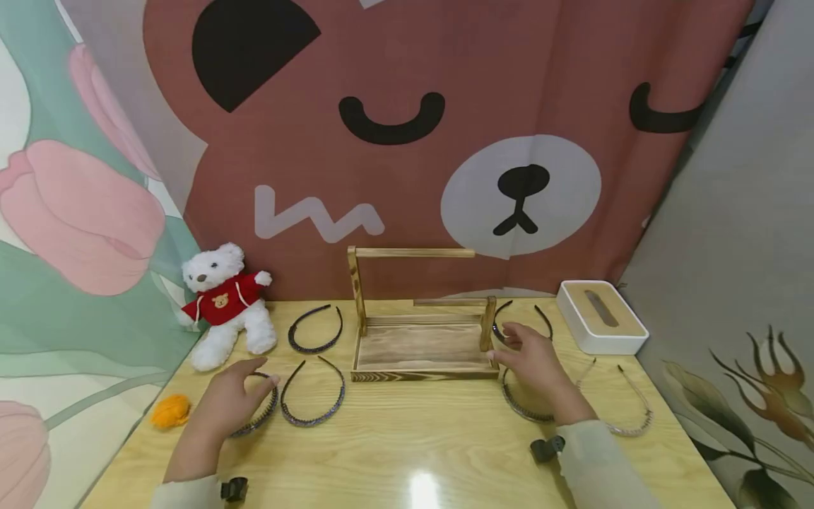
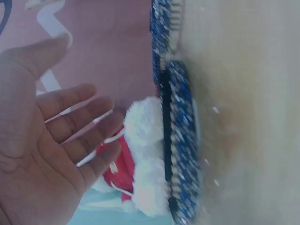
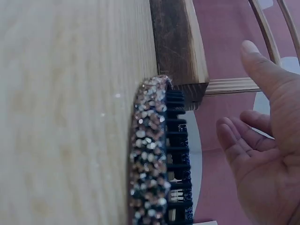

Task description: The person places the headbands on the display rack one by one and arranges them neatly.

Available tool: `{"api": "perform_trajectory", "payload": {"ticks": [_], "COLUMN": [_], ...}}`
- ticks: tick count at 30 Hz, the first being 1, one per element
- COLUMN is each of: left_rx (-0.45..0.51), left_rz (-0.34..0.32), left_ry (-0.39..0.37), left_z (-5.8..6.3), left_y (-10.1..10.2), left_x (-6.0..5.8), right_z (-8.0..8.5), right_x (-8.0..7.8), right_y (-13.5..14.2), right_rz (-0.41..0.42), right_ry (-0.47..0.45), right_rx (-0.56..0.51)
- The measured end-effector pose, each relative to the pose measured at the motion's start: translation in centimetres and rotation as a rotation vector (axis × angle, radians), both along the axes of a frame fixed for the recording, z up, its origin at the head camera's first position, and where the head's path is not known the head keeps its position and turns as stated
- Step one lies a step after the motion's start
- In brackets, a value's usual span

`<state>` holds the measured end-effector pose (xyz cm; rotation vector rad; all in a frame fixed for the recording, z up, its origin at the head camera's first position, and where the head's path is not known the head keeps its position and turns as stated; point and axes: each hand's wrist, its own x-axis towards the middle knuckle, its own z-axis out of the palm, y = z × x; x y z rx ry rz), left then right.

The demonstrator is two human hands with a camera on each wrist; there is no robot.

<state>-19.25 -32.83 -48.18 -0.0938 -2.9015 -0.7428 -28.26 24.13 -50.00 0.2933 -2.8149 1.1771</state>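
Note:
My left hand (image 1: 219, 403) hovers with spread fingers over a dark glittery headband (image 1: 270, 411) that it partly covers. In the left wrist view, the palm is bare and a blue-silver sequined headband (image 2: 185, 140) lies beside it. Two more dark headbands, a rear one (image 1: 311, 349) and a front one (image 1: 309, 423), lie nearby. My right hand (image 1: 534, 360), fingers loosely bent and holding nothing, is by the right post of a wooden rack (image 1: 422, 376). Below it is a toothed, sparkly headband (image 3: 150, 150); behind it another dark headband (image 1: 497, 332) shows partly.
A pale headband (image 1: 636, 430) lies at the right, partly behind my right forearm. A white box with a wooden top (image 1: 604, 344) stands at the back right. At the left sit a white teddy bear in red (image 1: 229, 304) and an orange fluffy ball (image 1: 170, 411).

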Motion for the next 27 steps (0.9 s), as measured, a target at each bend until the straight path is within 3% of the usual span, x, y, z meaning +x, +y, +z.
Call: {"api": "perform_trajectory", "payload": {"ticks": [9, 19, 27], "left_rx": [0.041, 0.092, 0.049], "left_rz": [0.009, 0.011, -0.017], "left_ry": [-0.089, -0.246, -0.252], "left_z": [-1.3, -2.0, -2.1], "left_y": [-2.0, -3.9, -4.6], "left_x": [1.0, 1.7, 2.3], "right_z": [0.0, -0.7, -1.3], "right_x": [-0.6, -0.5, -0.7], "right_y": [-0.4, -0.7, -1.0], "right_rz": [0.008, 0.024, 0.056], "right_ry": [-0.058, -0.105, -0.075], "right_rx": [0.059, 0.05, 0.038]}}
